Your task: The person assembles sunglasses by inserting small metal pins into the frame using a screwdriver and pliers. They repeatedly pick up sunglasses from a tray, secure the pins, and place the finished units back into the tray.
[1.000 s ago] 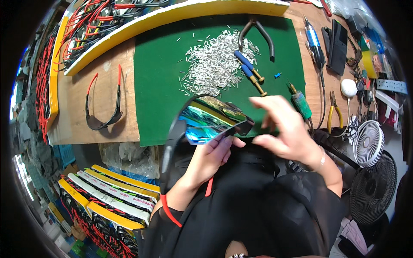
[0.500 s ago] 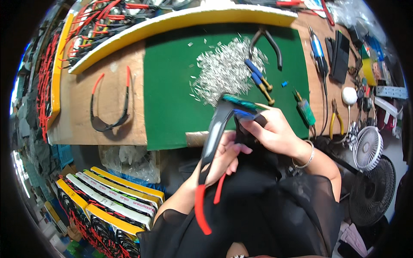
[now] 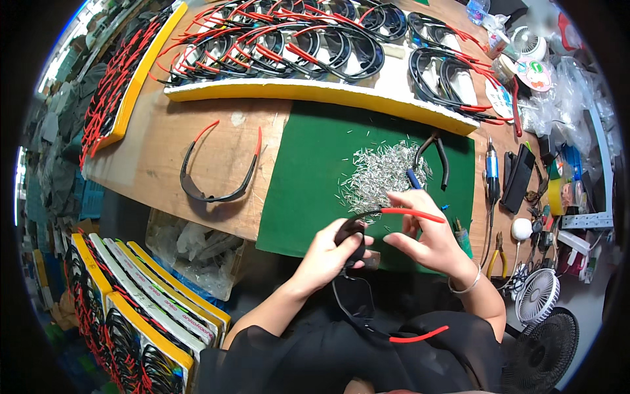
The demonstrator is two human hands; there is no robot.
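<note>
My left hand (image 3: 328, 256) is closed around a pair of black wraparound sunglasses (image 3: 353, 241), gripping it at one dark lens with the thumb on top. One temple, with a red tip, stretches right over the green mat; the other hangs down over my lap, its red tip also pointing right. My right hand (image 3: 430, 240) is beside the upper red tip, thumb and fingers apart, apparently holding nothing. Just beyond the hands, a heap of small silvery pieces (image 3: 377, 177) covers part of the green mat (image 3: 298, 197). Blue-handled tools (image 3: 413, 178) are partly hidden behind my right fingers.
Another pair of sunglasses (image 3: 226, 197) rests on the wood at left. Yellow-edged foam trays (image 3: 315, 100) of sunglasses line the back. Black-handled pliers (image 3: 443, 164), a blue electric screwdriver (image 3: 491, 171) and yellow-handled pliers (image 3: 497, 256) lie at right, near a white fan (image 3: 538, 295).
The sunglasses have turned, so the temples now point right instead of down toward me. My right hand has let go, while my left has taken hold at the lens. The view has shifted.
</note>
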